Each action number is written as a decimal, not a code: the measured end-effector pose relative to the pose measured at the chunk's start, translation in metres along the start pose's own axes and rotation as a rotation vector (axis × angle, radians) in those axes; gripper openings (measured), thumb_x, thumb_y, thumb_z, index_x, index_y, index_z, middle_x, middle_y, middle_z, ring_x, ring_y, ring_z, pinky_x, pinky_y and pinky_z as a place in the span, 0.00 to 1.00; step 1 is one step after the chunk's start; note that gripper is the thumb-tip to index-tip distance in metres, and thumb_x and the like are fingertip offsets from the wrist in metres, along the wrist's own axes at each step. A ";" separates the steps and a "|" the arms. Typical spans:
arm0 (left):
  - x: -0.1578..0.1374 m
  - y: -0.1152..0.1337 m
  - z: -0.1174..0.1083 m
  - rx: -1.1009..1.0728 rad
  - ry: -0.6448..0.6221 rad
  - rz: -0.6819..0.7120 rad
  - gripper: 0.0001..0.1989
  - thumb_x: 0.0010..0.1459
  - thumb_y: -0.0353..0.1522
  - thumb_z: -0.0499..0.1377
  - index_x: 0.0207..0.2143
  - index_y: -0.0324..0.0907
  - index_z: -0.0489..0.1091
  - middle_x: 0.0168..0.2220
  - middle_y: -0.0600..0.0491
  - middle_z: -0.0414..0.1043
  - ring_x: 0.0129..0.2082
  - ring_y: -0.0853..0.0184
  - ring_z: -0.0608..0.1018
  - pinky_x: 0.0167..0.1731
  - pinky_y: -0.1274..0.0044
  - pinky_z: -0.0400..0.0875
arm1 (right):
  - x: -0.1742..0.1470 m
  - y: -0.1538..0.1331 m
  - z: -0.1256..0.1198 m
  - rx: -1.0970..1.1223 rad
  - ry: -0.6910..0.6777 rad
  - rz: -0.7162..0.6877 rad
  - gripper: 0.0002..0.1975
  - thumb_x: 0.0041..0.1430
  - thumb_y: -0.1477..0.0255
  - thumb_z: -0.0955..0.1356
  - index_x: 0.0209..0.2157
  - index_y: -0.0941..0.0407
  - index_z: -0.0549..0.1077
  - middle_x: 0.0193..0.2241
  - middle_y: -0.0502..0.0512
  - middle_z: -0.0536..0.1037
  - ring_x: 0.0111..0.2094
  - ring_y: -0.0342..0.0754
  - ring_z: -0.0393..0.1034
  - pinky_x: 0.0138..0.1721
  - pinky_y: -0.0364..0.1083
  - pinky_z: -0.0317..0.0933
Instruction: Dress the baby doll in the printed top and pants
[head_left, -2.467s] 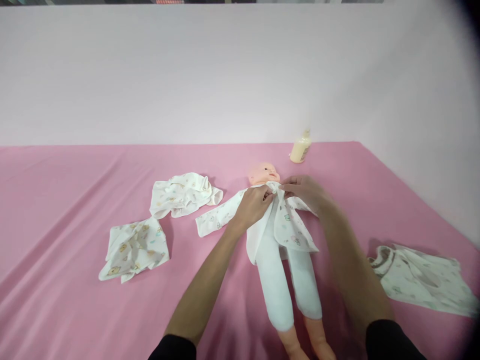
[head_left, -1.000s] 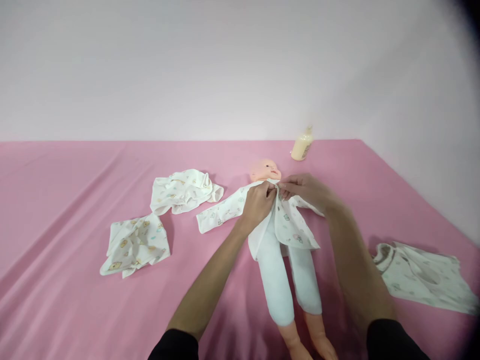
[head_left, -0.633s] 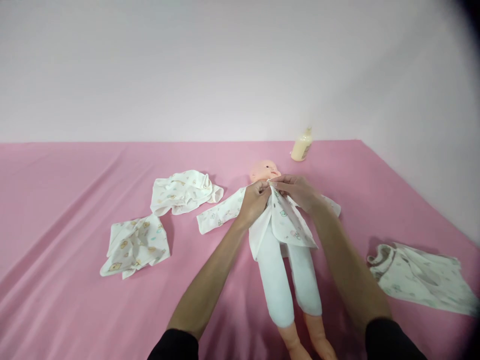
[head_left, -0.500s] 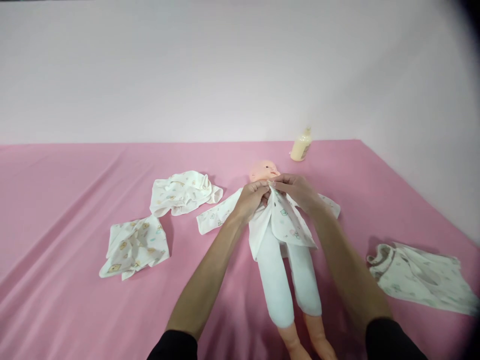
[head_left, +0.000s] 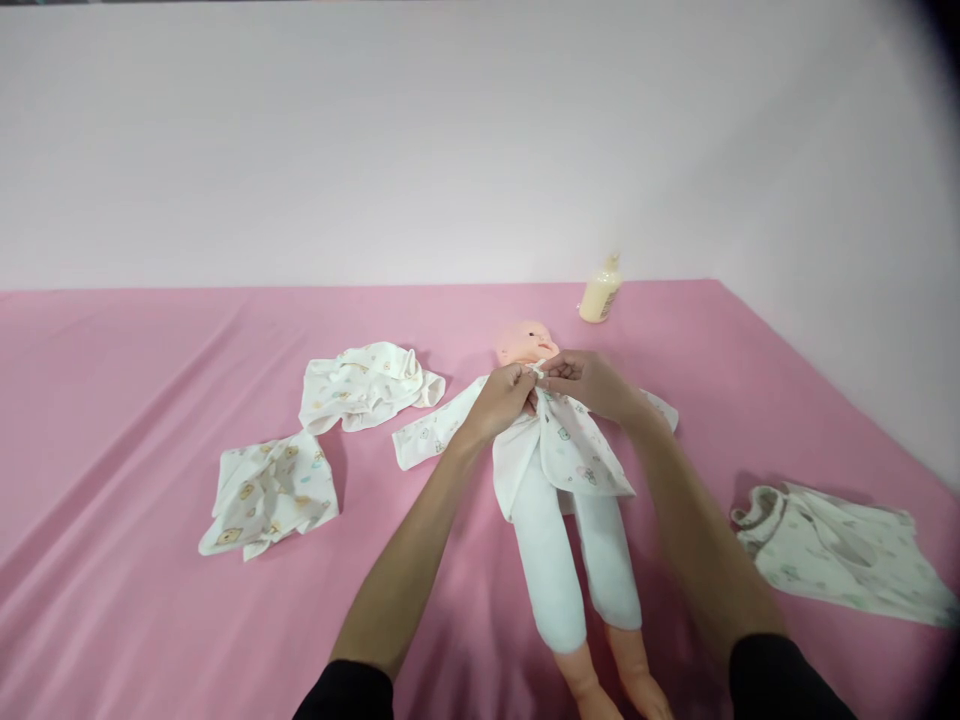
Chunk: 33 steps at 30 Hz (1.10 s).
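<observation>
A baby doll [head_left: 517,343] lies on its back, head away from me, in white leggings [head_left: 551,570] and a printed white baby jacket [head_left: 577,450]. At the jacket's neckline, my left hand [head_left: 504,402] pinches the cloth between thumb and fingers. Close beside it, my right hand [head_left: 589,382] is closed at the same collar, fingertips on the fabric edge. The jacket front hangs loose below my hands, and its sleeves spread to both sides. My fingers hide whatever fastening may be at the neck.
Pink cloth [head_left: 150,400] covers the table, with a pale wall [head_left: 375,150] behind. A crumpled printed garment [head_left: 367,385] and a folded printed cloth [head_left: 274,495] lie left. A yellowish pump bottle [head_left: 598,297] stands beyond the doll's head. Another garment [head_left: 847,550] lies right.
My right hand's fingers have shifted slightly at the collar, and the jacket flap hangs a little differently. My left hand stays nearly in place. The view has moved slightly.
</observation>
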<state>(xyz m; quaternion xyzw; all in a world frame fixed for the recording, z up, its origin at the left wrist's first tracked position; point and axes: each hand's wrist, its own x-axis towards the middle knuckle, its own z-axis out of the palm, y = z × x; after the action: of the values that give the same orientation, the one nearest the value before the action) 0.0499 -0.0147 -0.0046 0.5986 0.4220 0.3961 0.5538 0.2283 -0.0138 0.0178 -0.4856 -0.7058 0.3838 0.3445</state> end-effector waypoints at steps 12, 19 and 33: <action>-0.002 0.004 0.002 -0.058 0.018 -0.032 0.13 0.63 0.39 0.55 0.30 0.39 0.65 0.22 0.58 0.62 0.20 0.76 0.63 0.21 0.81 0.56 | -0.006 -0.018 0.001 -0.448 0.113 -0.152 0.08 0.61 0.68 0.67 0.31 0.56 0.76 0.31 0.52 0.76 0.31 0.45 0.67 0.33 0.44 0.57; 0.001 0.003 0.003 -0.229 0.118 -0.086 0.07 0.58 0.29 0.56 0.27 0.38 0.67 0.23 0.56 0.67 0.21 0.75 0.68 0.23 0.81 0.62 | -0.012 -0.025 0.021 -0.956 0.107 -0.280 0.16 0.68 0.77 0.57 0.28 0.58 0.70 0.29 0.56 0.73 0.30 0.47 0.63 0.32 0.46 0.51; 0.001 0.001 0.005 -0.200 0.152 -0.053 0.10 0.57 0.32 0.60 0.25 0.39 0.64 0.20 0.58 0.65 0.18 0.77 0.66 0.21 0.82 0.59 | -0.026 -0.047 0.033 -1.183 -0.061 -0.107 0.15 0.63 0.83 0.56 0.39 0.62 0.72 0.37 0.64 0.73 0.38 0.53 0.67 0.34 0.48 0.53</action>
<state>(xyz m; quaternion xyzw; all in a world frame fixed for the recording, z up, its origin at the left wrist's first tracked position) 0.0553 -0.0158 -0.0042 0.4970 0.4369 0.4657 0.5876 0.1882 -0.0559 0.0404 -0.5477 -0.8329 -0.0785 0.0137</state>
